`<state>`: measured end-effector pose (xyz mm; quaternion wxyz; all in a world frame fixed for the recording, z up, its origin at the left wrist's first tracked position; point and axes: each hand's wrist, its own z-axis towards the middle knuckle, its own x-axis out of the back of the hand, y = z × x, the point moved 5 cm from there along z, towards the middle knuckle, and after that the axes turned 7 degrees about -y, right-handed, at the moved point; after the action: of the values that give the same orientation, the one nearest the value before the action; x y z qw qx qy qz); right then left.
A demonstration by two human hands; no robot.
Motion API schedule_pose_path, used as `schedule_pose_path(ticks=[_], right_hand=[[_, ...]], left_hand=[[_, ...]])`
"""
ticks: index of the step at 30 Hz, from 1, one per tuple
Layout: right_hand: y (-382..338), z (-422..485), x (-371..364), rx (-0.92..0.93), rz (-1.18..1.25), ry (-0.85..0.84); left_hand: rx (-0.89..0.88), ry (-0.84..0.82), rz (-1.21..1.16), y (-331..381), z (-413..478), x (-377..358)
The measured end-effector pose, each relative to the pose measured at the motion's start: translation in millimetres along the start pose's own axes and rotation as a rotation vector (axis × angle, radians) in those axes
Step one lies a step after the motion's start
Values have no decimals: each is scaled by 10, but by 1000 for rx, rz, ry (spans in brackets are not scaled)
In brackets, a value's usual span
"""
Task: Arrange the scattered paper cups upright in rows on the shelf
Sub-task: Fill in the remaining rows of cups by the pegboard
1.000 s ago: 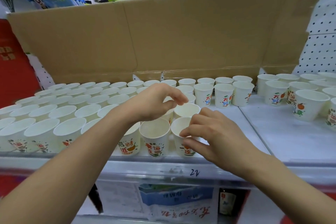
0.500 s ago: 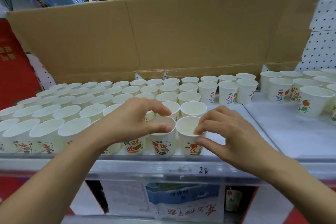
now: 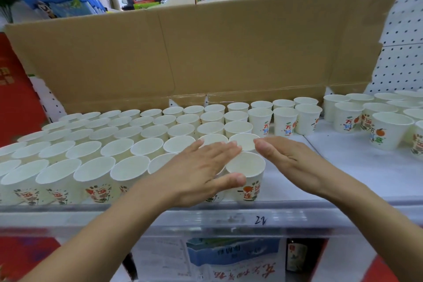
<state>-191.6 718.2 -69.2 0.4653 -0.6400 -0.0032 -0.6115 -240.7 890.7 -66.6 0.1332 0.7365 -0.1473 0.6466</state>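
Shelf edge: your white metal shelf (image 3: 343, 192) with a clear plastic front rail marked "22".
Left hand (image 3: 201, 171): your fingers flat and spread, palm down over the front cups, gripping nothing.
Right hand (image 3: 290, 160): yours, open and edge-on, just beside the front-right cup, gripping nothing.
Front-right cup (image 3: 247, 174): white printed paper cup, upright between your hands.
Rows (image 3: 109, 142): white paper cups, upright, tightly packed leftward.
Loose group (image 3: 375, 119): upright cups, further right.
Backing: brown flattened cardboard sheet (image 3: 206, 52), standing behind.
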Motion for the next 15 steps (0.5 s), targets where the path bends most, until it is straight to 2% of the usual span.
schedule_pose_path(ticks=[8,15], right_hand=[[177,78,-93,-65,78,13],[228,-29,-41,-82,84,15]], left_hand=[[-2,-8,7,-11,27,-37],[-34,45,-113,-46,5,80]])
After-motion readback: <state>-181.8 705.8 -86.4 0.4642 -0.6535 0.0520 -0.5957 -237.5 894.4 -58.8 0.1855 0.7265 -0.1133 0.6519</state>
